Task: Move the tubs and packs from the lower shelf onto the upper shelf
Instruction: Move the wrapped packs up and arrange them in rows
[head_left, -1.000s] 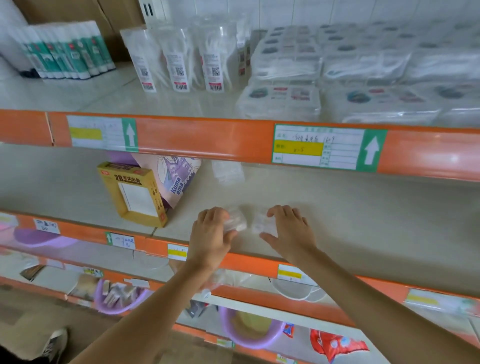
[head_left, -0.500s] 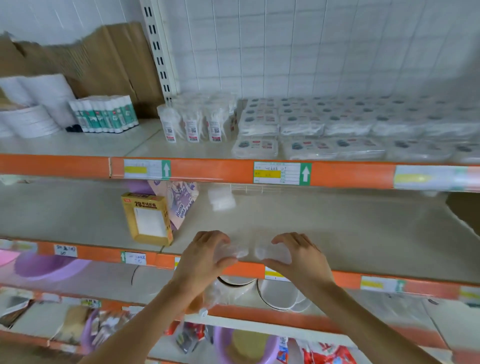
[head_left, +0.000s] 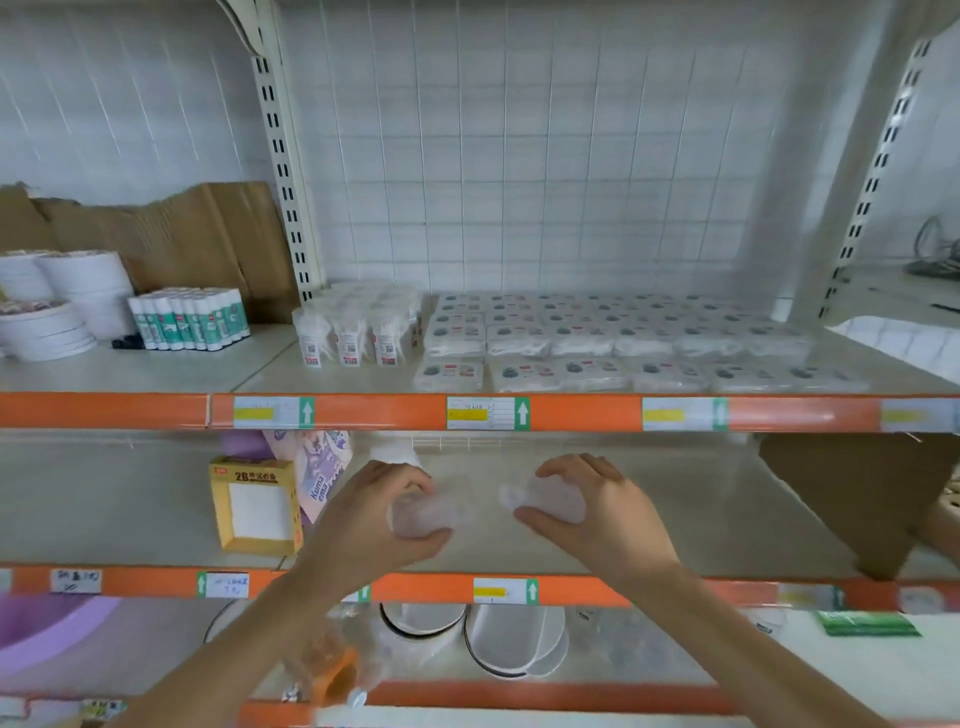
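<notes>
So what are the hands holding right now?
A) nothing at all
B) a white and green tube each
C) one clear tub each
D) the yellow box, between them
C: the left hand curls round one clear tub, and the right hand curls round a second clear tub.

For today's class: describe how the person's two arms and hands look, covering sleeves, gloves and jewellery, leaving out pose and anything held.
The left arm and the right arm are bare to the picture's lower edge; no sleeve shows. The left hand and the right hand wear no gloves. No watch, bracelet or ring is visible in this slightly blurred picture.
</notes>
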